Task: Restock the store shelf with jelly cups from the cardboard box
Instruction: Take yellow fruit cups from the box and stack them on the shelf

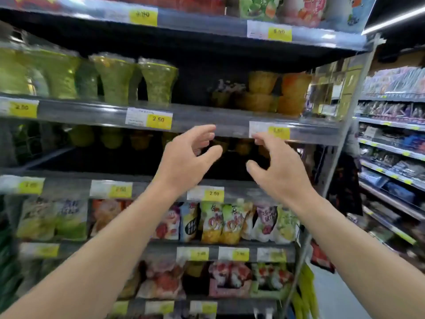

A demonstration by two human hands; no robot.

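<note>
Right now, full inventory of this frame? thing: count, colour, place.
Tall jelly cups: several, green, second shelf left.
Stacked jelly cups: a few, orange-yellow, second shelf right.
Small cups: a row, green and orange, dim third shelf.
Pouches: many, mixed colours, fourth shelf.
Price tags: many, yellow, shelf edges.
Left hand: empty, fingers curved, before third shelf.
Right hand: empty, likewise.

Both bare forearms raised forward. Left hand point(187, 155) and right hand point(279, 171) near each other, fingers loosely curled, empty, palms facing inward.
</note>
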